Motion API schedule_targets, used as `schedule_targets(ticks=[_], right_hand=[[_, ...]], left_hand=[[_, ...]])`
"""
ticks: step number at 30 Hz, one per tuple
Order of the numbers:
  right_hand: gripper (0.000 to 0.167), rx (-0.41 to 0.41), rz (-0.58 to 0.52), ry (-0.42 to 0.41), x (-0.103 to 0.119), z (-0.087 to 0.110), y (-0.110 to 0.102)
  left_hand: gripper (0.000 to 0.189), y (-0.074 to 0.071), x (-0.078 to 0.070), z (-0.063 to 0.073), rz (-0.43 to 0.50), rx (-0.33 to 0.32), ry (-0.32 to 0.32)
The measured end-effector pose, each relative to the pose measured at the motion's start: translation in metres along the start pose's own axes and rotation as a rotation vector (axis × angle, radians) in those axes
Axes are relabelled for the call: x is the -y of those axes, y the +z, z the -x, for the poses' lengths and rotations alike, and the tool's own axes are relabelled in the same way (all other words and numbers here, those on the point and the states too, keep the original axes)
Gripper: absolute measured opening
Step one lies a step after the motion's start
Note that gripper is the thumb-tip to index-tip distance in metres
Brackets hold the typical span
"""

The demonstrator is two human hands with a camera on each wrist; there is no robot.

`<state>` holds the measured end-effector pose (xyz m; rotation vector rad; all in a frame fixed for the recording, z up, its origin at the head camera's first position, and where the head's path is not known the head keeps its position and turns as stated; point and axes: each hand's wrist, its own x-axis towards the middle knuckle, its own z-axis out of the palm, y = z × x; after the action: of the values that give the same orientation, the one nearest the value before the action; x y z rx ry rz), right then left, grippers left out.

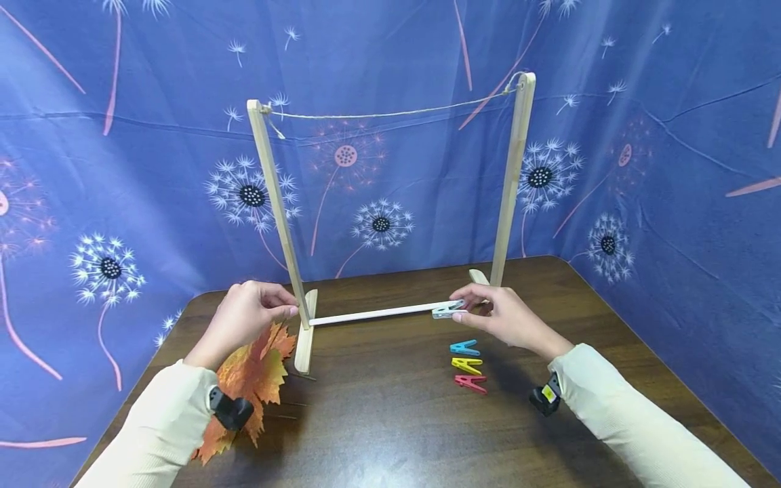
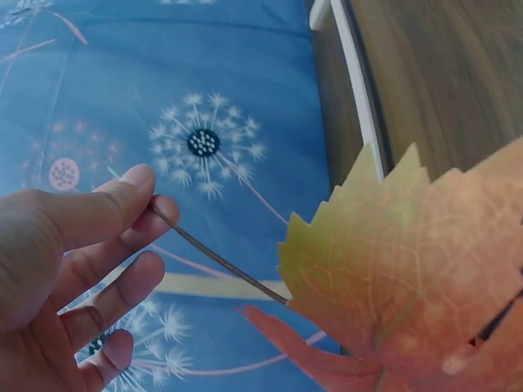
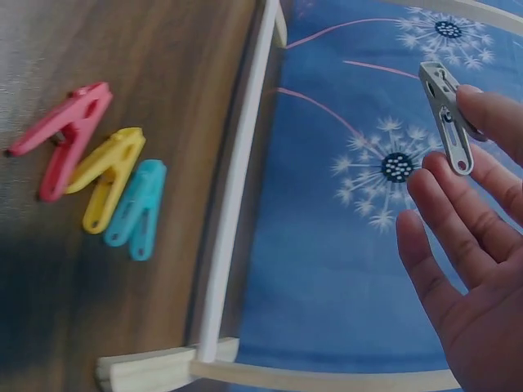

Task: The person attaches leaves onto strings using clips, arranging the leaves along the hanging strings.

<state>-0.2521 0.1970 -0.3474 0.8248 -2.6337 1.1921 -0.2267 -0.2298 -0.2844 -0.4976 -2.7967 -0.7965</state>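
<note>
A wooden frame [image 1: 277, 203] with a string [image 1: 390, 113] strung across its top stands on the brown table [image 1: 396, 420]. My left hand [image 1: 247, 315] pinches the thin stem [image 2: 216, 257] of an orange maple leaf [image 1: 253, 373] between thumb and forefinger, just left of the frame's left post. My right hand [image 1: 503, 315] pinches a grey clothespin [image 1: 447, 310] beside the frame's lower crossbar [image 1: 378, 313]. The grey clothespin [image 3: 448, 117] shows clearly in the right wrist view. Blue [image 1: 465, 348], yellow [image 1: 467, 365] and red [image 1: 471, 383] clothespins lie on the table below my right hand.
A blue cloth with dandelion prints [image 1: 390, 169] hangs behind and to both sides of the table. The frame's wooden feet [image 1: 305, 332] rest on the tabletop. The table's right edge [image 1: 671, 366] runs close to the cloth.
</note>
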Motion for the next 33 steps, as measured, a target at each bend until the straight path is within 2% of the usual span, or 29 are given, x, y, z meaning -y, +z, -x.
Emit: schedule_targets(ticks=[4, 11, 18, 21, 26, 33], right_hand=[[0.031, -0.029, 0.009, -0.006, 0.008, -0.009, -0.006], [0.027, -0.049, 0.043, 0.002, 0.024, -0.027, -0.018], [0.031, -0.079, 0.061, 0.0, 0.038, -0.045, -0.03], [0.037, -0.1, 0.056, 0.018, 0.042, -0.051, -0.033], [0.038, -0.152, 0.05, 0.046, 0.05, -0.06, -0.033], [0.033, -0.227, 0.044, -0.005, 0.065, -0.076, -0.032]], left_hand=[[0.004, -0.001, -0.009, -0.007, 0.023, -0.053, -0.006], [0.009, 0.0, -0.02, -0.017, 0.059, -0.133, 0.002], [0.013, 0.002, -0.03, -0.027, 0.108, -0.188, -0.041], [0.014, 0.002, -0.034, -0.032, 0.134, -0.218, -0.072], [0.015, 0.004, -0.041, -0.044, 0.182, -0.276, -0.082], [0.016, 0.005, -0.056, -0.057, 0.202, -0.342, -0.087]])
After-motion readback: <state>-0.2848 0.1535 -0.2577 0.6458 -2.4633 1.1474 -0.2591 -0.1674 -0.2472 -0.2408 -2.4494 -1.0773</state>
